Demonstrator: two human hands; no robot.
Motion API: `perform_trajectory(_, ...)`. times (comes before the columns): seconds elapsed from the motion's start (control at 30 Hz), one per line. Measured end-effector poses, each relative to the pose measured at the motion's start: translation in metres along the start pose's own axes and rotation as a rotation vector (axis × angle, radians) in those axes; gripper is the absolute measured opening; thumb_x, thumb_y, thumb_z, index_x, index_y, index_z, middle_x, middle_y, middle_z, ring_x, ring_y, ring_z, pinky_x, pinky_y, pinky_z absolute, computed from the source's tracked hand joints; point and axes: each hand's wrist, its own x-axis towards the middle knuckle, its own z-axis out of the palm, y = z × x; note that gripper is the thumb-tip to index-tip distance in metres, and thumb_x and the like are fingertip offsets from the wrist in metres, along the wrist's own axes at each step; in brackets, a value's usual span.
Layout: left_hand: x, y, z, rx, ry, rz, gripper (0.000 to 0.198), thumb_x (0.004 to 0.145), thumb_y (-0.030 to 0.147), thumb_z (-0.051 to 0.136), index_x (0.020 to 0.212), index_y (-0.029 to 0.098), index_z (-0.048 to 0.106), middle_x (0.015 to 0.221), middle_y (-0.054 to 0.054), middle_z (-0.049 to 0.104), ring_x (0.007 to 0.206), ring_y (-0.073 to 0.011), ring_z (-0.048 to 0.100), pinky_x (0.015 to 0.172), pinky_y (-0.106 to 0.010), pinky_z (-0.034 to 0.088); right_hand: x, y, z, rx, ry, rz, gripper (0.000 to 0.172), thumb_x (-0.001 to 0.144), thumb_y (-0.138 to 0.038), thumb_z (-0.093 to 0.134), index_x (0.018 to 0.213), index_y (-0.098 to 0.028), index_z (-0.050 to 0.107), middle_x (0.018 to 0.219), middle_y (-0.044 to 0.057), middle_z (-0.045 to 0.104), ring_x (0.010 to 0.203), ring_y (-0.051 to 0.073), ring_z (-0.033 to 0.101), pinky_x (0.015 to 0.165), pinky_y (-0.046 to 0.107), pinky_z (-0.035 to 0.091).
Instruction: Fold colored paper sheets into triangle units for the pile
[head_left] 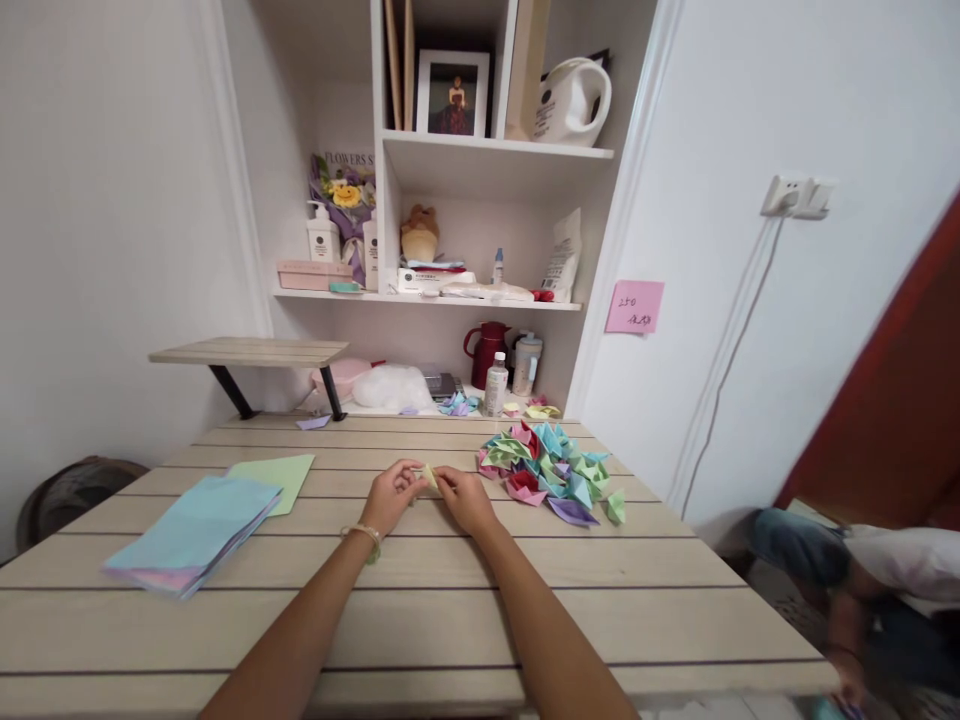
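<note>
My left hand and my right hand meet over the middle of the wooden table. Both pinch a small folded piece of pale yellow paper between their fingertips. Just to the right of my hands lies a pile of folded paper shapes in pink, blue, green and purple. A stack of flat coloured paper sheets, blue on top, lies to the left, with a green sheet behind it.
Shelves at the table's far end hold bottles, a red jug, a kettle and a framed photo. A small raised shelf stands at the back left. Another person is low at the right.
</note>
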Motion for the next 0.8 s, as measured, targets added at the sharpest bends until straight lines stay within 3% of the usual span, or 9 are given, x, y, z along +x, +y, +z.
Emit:
perform_trajectory(0.17, -0.003, 0.004, 0.004, -0.098, -0.016, -0.082, 0.028, 0.064, 0.035, 0.062, 0.081, 0.015, 0.052, 0.062, 0.001, 0.057, 0.053, -0.0119, 0.059, 0.052, -0.025, 0.049, 0.001, 0.002, 0.004, 0.039, 0.003, 0.015, 0.024, 0.076, -0.019, 0.046, 0.091, -0.017, 0.064, 0.068, 0.001, 0.067, 0.055, 0.012, 0.057, 0.055, 0.019, 0.042)
perform_trajectory(0.4, -0.007, 0.007, 0.006, -0.010, -0.122, -0.034, 0.026, 0.063, 0.032, 0.063, 0.078, 0.016, 0.051, 0.067, -0.001, 0.059, 0.058, -0.0121, 0.059, 0.057, -0.025, 0.049, -0.002, -0.003, 0.002, -0.022, 0.021, 0.049, 0.024, 0.073, -0.019, 0.053, 0.094, -0.021, 0.062, 0.068, 0.001, 0.067, 0.058, 0.013, 0.060, 0.059, 0.021, 0.045)
perform_trajectory(0.57, -0.007, 0.008, 0.008, 0.011, -0.076, -0.053, 0.028, 0.068, 0.033, 0.058, 0.087, 0.017, 0.047, 0.065, 0.000, 0.058, 0.056, -0.0123, 0.060, 0.056, -0.026, 0.049, -0.002, -0.006, 0.006, -0.047, 0.068, 0.062, 0.022, 0.075, -0.016, 0.047, 0.092, -0.022, 0.059, 0.073, 0.001, 0.067, 0.062, 0.014, 0.062, 0.058, 0.020, 0.045)
perform_trajectory(0.8, -0.006, 0.006, 0.009, 0.131, -0.035, 0.036, 0.024, 0.072, 0.026, 0.051, 0.094, 0.018, 0.045, 0.069, -0.001, 0.061, 0.059, -0.0133, 0.061, 0.058, -0.026, 0.049, 0.000, -0.007, 0.012, 0.077, 0.190, 0.123, 0.016, 0.074, -0.015, 0.043, 0.087, -0.019, 0.051, 0.074, 0.002, 0.064, 0.053, 0.013, 0.060, 0.050, 0.021, 0.044)
